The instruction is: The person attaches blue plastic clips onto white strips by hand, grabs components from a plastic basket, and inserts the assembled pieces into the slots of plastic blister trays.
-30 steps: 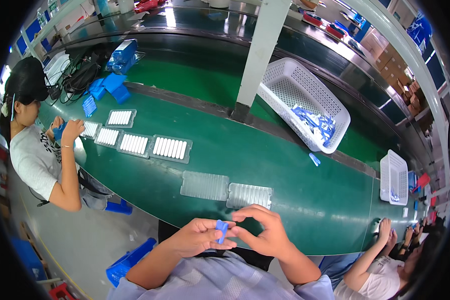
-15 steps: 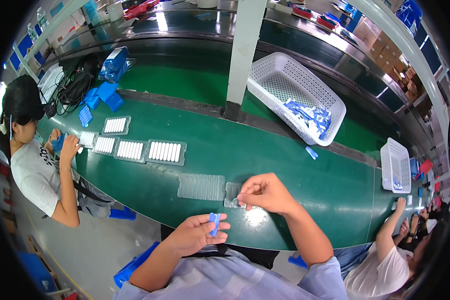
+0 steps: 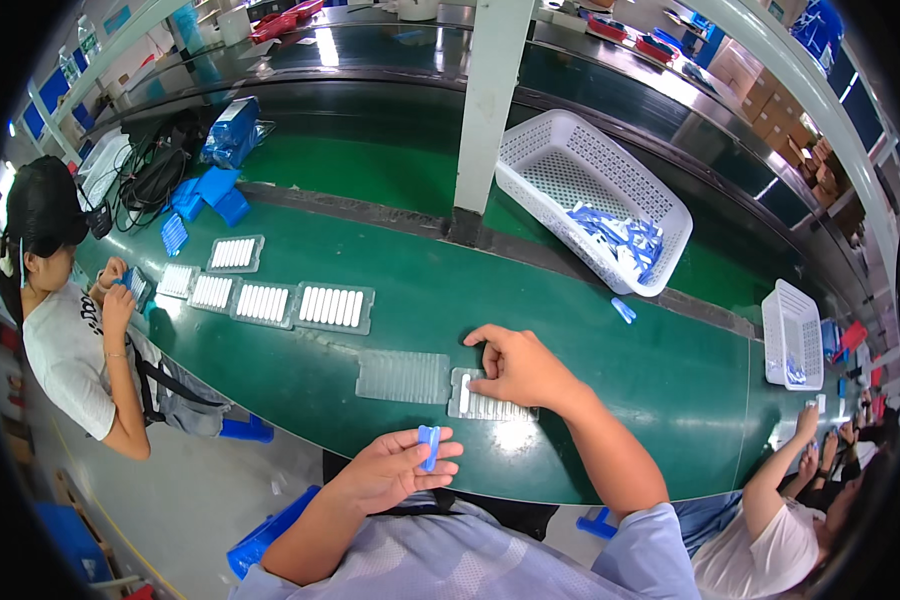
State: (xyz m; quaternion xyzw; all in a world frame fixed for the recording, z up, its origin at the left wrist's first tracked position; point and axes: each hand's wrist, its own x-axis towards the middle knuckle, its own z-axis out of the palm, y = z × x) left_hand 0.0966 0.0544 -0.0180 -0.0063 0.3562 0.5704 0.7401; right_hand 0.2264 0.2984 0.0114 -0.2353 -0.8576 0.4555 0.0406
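My left hand (image 3: 390, 472) is held near the table's front edge and grips a small blue plastic piece (image 3: 428, 446) between thumb and fingers. My right hand (image 3: 518, 368) reaches forward and rests its fingers on a clear plastic tray (image 3: 485, 405) holding a few white parts. A second clear tray (image 3: 404, 376), with nothing visible in it, lies just to the left of it on the green belt (image 3: 620, 370).
Several trays of white parts (image 3: 335, 306) lie in a row at the left, near a seated person (image 3: 70, 340). A white basket (image 3: 590, 195) with blue pieces stands behind a white post (image 3: 485, 110). A smaller white basket (image 3: 792, 335) is at the right, beside another person (image 3: 780, 510).
My hands were together on the blue piece; the right hand has left it and reached forward onto the clear tray. The left hand keeps the blue piece.
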